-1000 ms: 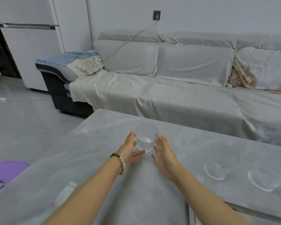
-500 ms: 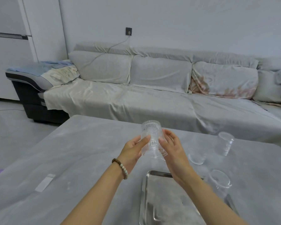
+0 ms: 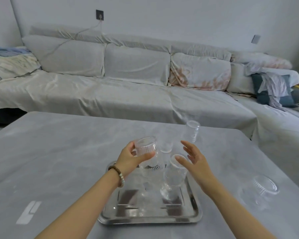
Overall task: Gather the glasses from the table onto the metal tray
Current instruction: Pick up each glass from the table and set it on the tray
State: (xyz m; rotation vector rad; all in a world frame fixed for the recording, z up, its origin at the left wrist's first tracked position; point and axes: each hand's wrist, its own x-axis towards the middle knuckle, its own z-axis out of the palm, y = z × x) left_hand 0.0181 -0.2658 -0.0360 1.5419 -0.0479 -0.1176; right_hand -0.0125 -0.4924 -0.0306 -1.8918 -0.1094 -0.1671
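Note:
My left hand point(image 3: 129, 159) grips a clear ribbed glass point(image 3: 145, 146) over the far left part of the metal tray point(image 3: 150, 219); I cannot tell whether its base touches the tray. Just right of it, my right hand point(image 3: 194, 160) hovers with fingers spread and holds nothing. Below that hand a clear glass point(image 3: 173, 177) stands on the tray. Beyond the tray, a small glass point(image 3: 166, 144) and a tall narrow glass point(image 3: 192, 131) stand on the grey table point(image 3: 59, 152). Another ribbed glass point(image 3: 264, 187) stands on the table to the right.
A long sofa under a pale cover point(image 3: 110, 94) runs behind the table's far edge, with piled clothes point(image 3: 273, 88) at its right end. White tape marks point(image 3: 29, 212) lie on the table at the near left.
The ribbed glass has come from the table's left side to above the tray. My right hand has let go of it and drawn off to the right; my left hand alone holds it.

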